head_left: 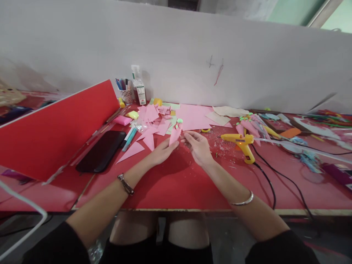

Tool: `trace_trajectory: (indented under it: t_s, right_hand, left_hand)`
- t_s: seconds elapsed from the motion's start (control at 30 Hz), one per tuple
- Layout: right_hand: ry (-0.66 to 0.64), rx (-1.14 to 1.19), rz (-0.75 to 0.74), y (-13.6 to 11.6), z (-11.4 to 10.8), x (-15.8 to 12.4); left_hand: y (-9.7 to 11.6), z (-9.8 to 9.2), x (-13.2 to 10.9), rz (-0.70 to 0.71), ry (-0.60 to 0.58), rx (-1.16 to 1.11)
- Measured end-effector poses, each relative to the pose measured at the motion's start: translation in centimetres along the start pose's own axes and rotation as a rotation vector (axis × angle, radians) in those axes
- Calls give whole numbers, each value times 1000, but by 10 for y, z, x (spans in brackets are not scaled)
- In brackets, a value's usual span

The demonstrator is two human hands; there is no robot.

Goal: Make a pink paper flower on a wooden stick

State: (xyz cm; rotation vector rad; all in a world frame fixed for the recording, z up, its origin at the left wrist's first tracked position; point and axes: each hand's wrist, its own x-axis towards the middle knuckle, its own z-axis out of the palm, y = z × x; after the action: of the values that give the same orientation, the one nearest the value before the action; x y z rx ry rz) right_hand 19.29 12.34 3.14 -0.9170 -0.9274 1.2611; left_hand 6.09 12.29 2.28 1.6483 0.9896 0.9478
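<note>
A small pink paper cone [175, 135] with bright green bits at its top stands upright in my left hand [162, 151], whose fingers are closed round its lower part. Just right of the cone is my right hand [200, 148], thumb and forefinger pinched together. Whatever may be between those fingertips is too small to make out. Behind both hands lie cut pink paper pieces [150, 114] and a large pink sheet [194, 116]. A yellow glue gun [242, 145], its small orange light lit, rests to the right of my right hand.
A black phone [101, 151] and two markers [129, 138] lie on the left. A red board [60, 128] stands beyond them. At the back are a pen cup [126, 96] and a bottle [139, 88]. Finished-looking pink cones [251, 126] lie right; black cables [271, 183] cross the red table.
</note>
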Motion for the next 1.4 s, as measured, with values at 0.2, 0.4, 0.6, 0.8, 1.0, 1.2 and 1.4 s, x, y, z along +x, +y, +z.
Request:
trace_trajectory:
  t_s: [0.2, 0.4, 0.6, 0.8, 1.0, 1.2, 1.4]
  right_hand:
    - [55, -13, -23, 5, -3, 5]
    - [-98, -9, -51, 5, 0, 2]
    - [-238, -135, -44, 6, 0, -1]
    - [-205, -347, -262, 2, 3, -6]
    - [-157, -383, -384, 0, 4, -9]
    - [-26, -336, -331, 0, -2, -4]
    - [-36, -272, -363, -4, 1, -7]
  left_hand:
    - [0, -1, 0, 50, -149, -41]
    - [1, -2, 0, 75, -175, 11]
    - [0, -1, -1, 102, -171, 170]
    - [-7, -1, 1, 202, 3, 348]
    - [-5, -1, 0, 341, -2, 327]
    - [-5, -2, -3, 301, -19, 336]
    - [-6, -2, -3, 266, -12, 413]
